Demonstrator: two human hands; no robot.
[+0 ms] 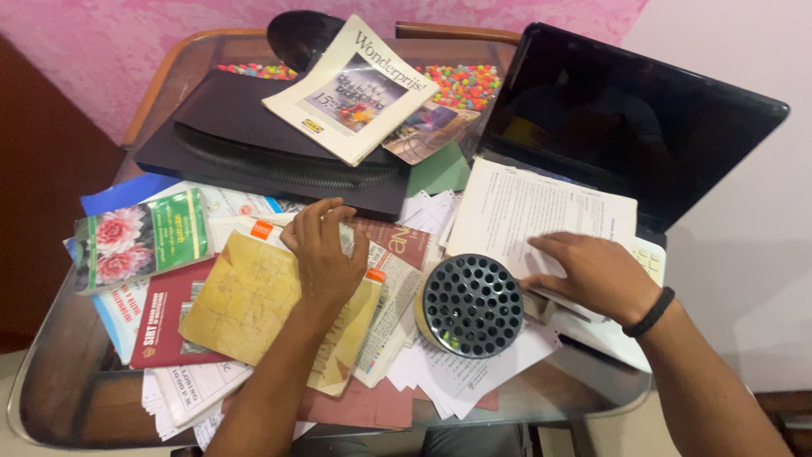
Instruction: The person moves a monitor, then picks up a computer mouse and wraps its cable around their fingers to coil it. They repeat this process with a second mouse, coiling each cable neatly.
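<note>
Head view, looking straight down on a crowded glass-topped counter [76, 398] with a rounded wooden rim. The left hand [326, 254] lies palm down, fingers loosely spread and slightly curled, gripping nothing; it rests on a worn yellow booklet [245, 300] and the folded newspaper [397, 279] beside it. The booklet's cover is matte, scuffed and creased, with an orange tab at its upper corner.

Over to the right hand [592, 271], a black band on its wrist. It is flat and open, fingers stretched leftward, pressing on a stack of printed white sheets [524, 211] that lie over the keyboard of an open black laptop [643, 118]. The fingertips sit just beside a round black pen holder [471, 305] whose top is a perforated disc full of small holes; whether they touch it, I cannot tell.

Around them: a glossy green booklet with pink flowers [139, 237] at the left, a maroon booklet [165, 313] half under the yellow one, and loose white papers fanned along the near edge. Further back, a flat black case [254, 135] carries a curled, cream-coloured catalogue [355, 89]. Behind that, small multicoloured beads [465, 85] lie scattered under the glass.
</note>
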